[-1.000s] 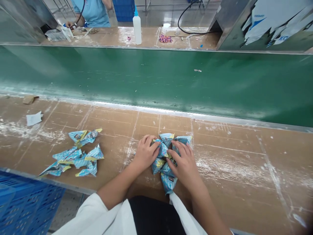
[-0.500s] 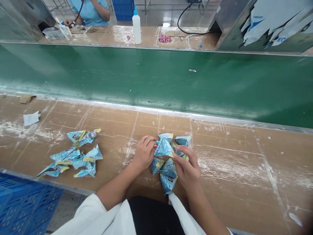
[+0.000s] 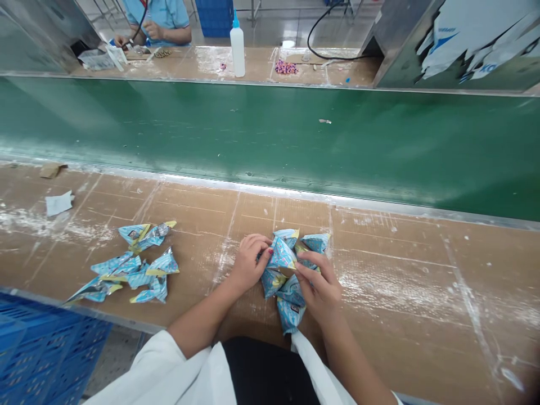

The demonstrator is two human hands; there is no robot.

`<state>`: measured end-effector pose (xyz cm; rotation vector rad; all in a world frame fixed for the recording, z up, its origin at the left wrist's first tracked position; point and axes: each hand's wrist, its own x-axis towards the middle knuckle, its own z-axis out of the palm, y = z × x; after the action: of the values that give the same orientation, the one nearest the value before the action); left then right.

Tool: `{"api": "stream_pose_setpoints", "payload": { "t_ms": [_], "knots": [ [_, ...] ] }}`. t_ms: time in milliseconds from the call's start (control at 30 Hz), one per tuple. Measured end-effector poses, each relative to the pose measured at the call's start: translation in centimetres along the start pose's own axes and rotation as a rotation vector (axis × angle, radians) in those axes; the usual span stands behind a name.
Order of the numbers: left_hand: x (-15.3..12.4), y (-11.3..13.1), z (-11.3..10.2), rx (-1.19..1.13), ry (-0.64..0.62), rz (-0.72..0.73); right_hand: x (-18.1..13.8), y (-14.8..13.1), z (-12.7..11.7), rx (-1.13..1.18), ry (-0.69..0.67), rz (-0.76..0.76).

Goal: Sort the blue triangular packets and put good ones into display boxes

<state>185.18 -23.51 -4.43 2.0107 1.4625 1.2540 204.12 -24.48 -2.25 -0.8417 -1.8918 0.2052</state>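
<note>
A blue pyramid-shaped foil packet (image 3: 282, 254) with yellow edging is held between both hands above the worktable. My left hand (image 3: 250, 261), fingers curled, grips its left side with thumb and fingertips. My right hand (image 3: 323, 284) pinches the packet's lower right corner between thumb and forefinger. Similar packets lie around the held one: one behind (image 3: 287, 235), one at the right (image 3: 316, 242), one at the left front (image 3: 272, 281). A packet (image 3: 291, 315) rests nearest my body. The right hand partly covers some of them.
More blue packets (image 3: 122, 267) lie in a loose group on the brown table (image 3: 400, 281) at left. Beyond runs a green conveyor belt (image 3: 270, 138). Across it stand a white squeeze bottle (image 3: 237, 50), small coloured beads (image 3: 286, 67) and a co-worker (image 3: 162, 22). Blue crates (image 3: 46, 349) stand at lower left.
The held packet has tilted slightly and my right hand has shifted a little left. A scrap on the green belt has moved left. The co-worker's raised hand has come down.
</note>
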Motion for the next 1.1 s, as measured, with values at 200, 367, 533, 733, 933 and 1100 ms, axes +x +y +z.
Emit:
{"api": "stream_pose_setpoints", "payload": {
  "t_ms": [200,367,533,733,933,1100],
  "knots": [
    [-0.3,-0.1,0.2,0.125,0.000,0.030,0.1,0.2,0.1,-0.053,0.035,-0.004],
    [-0.4,-0.1,0.3,0.135,-0.021,0.026,0.0,0.1,0.5,-0.094,0.086,-0.031],
    [-0.3,-0.1,0.2,0.070,-0.013,0.014,-0.3,0.2,0.6,-0.093,0.118,0.005],
    [-0.1,0.0,0.0,0.006,0.003,-0.064,-0.7,0.2,-0.2,-0.126,0.218,0.096],
    [-0.3,-0.2,0.2,0.092,-0.028,-0.083,-0.8,-0.2,-0.3,-0.071,0.190,0.092],
    [-0.3,-0.5,0.3,0.124,-0.059,-0.179,-1.1,-0.2,0.1,0.053,0.213,0.198]
  ]
}}
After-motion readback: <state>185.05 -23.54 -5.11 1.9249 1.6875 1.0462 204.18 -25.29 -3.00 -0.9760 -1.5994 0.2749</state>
